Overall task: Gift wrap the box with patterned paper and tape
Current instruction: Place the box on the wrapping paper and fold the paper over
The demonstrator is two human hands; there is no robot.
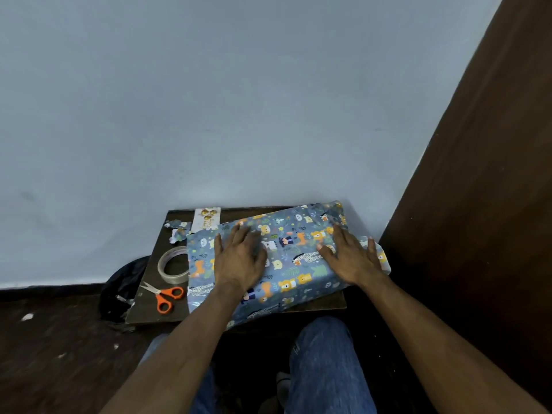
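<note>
Box [286,258] in patterned paper [301,279] on small table [149,312], long axis left-right; left hand [239,261] and right hand [352,261] flat on top, fingers straight, gripping nothing; tape roll [173,265] just left, nearer left hand.

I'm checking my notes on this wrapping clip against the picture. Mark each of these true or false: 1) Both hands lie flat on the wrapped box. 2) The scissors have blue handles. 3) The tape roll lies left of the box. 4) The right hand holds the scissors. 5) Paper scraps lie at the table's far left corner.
1) True: the left hand and right hand press flat on the wrapped box.
2) False: the scissors have orange handles.
3) True: the tape roll lies left of the box.
4) False: the scissors lie untouched on the table.
5) True: paper scraps lie there.
</note>
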